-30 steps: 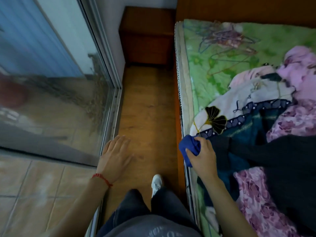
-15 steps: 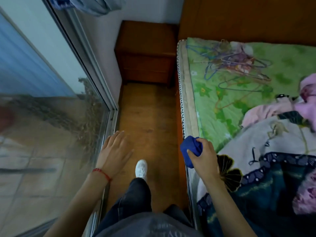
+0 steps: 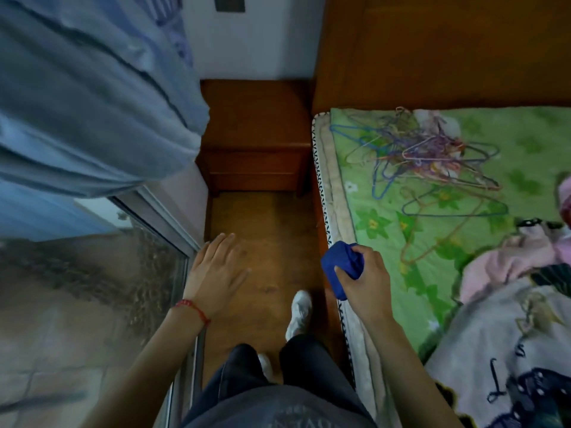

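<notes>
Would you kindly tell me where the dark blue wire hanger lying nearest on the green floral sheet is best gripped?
Pinch the dark blue wire hanger by its long straight bar, fingers coming from above on the near side. It lies flat on the green floral sheet, and that bar sits mostly clear of the tangled hanger pile, so it should lift free.

Left hand (image 3: 216, 270): palm down, fingers straight and slightly spread, held in the air well left of the bed edge (image 3: 327, 168). The forearm is bare and extended forward. Right hand (image 3: 364, 278): directly over the bed edge, knuckles up, fingers and thumb curled round a blue cloth wad (image 3: 335, 265). The forearm is bare and angled forward-left.
</notes>
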A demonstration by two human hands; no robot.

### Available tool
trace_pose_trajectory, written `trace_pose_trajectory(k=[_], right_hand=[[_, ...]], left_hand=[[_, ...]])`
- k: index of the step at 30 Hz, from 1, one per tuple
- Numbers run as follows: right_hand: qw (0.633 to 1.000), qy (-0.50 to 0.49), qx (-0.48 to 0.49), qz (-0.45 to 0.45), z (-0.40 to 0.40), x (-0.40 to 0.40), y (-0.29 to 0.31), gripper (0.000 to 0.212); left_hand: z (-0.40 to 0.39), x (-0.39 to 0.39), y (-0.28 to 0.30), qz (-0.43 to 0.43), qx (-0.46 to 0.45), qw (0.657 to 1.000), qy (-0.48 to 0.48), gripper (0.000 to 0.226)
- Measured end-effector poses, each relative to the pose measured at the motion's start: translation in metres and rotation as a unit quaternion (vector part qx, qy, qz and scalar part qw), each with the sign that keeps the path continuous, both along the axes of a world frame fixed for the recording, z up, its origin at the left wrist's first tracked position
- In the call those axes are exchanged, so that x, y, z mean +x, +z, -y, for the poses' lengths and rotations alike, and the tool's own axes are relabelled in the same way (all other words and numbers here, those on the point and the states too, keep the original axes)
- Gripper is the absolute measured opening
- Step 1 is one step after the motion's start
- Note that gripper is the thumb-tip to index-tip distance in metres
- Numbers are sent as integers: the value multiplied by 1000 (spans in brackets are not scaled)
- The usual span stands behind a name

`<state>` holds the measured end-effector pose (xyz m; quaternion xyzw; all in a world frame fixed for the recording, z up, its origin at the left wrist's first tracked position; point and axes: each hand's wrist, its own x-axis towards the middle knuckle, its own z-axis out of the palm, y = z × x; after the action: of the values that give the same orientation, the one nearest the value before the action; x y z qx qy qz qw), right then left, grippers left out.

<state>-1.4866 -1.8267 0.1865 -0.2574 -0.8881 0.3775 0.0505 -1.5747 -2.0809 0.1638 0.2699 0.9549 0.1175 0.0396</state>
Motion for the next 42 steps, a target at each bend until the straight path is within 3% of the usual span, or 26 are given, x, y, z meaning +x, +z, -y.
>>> trace_pose_trajectory(k=[10,17,23,28,33,42], right_hand=[[998,58,2,21,-93,-168,-17,44],[990,139,21,29,-151,-281,-21,43],[991,125,-16,39,-173,-354,-45,43],[995,72,-66,34,-177,-410,-78,44],[992,-22,-125,26,-166,-469,-121,42],[940,-230,-248,35,-142,-588,-231,32]], left_hand=[[-86,-145,-16,62,-50,995,67,61],[-147,-240,-12,56,-16,991,119,65],[-176,-316,-27,60,-20,990,124,68],[-187,-377,-61,59,-13,993,100,75],[-189,-447,-117,67,13,996,51,61],[-193,-563,-223,76,0,997,-23,68]])
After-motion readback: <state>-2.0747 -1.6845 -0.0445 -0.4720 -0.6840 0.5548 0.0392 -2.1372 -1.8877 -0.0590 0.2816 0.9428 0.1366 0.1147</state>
